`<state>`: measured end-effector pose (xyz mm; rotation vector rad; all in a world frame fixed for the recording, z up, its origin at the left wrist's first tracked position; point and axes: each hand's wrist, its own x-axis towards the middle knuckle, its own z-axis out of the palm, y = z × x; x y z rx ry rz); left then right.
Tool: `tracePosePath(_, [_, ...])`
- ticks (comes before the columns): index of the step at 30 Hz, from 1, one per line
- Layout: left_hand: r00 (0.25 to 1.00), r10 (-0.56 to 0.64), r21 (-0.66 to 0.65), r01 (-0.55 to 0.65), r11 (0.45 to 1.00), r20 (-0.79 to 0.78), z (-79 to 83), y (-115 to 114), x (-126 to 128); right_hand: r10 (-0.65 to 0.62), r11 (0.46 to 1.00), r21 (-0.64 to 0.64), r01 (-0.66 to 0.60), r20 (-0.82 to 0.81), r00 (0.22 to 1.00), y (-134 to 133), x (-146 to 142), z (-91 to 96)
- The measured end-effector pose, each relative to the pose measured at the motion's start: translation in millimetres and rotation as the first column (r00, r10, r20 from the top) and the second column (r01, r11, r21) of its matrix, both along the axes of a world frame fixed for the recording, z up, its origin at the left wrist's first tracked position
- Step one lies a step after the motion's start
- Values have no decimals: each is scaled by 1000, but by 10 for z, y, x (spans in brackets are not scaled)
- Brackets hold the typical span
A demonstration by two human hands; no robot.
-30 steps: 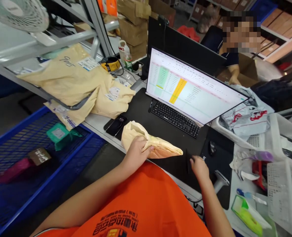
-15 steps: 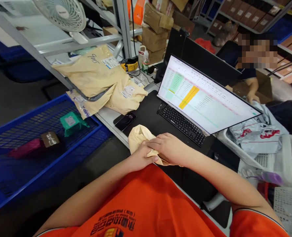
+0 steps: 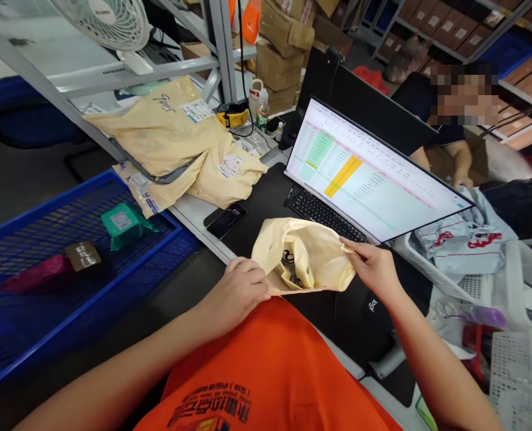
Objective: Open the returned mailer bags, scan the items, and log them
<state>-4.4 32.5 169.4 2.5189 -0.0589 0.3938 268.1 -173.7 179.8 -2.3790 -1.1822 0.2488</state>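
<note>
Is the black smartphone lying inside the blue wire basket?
No, the black smartphone lies on the desk edge beside the cream mailer bags, while the blue wire basket sits lower to the left.

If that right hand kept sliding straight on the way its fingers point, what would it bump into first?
The right hand points leftward and already grips the edge of the crumpled cream-yellow plastic mailer bag. Going on, it would press into that bag first; past it lies the left hand, though depth is hard to judge.
</note>
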Motion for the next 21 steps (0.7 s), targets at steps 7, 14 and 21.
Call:
tracePosePath(7, [938, -78, 180, 16, 983, 339, -205, -238, 233, 28, 989, 117, -88, 441, 897, -23, -754, 241])
tracePosePath(14, [848, -270, 292, 145, 946, 456, -220, -381, 275, 188, 893, -417, -169, 5, 982, 429, -1033, -112])
tracePosePath(21, [804, 218, 67, -304, 950, 553, -419, -93, 8, 174, 860, -479, -177, -49, 983, 459, -893, -353])
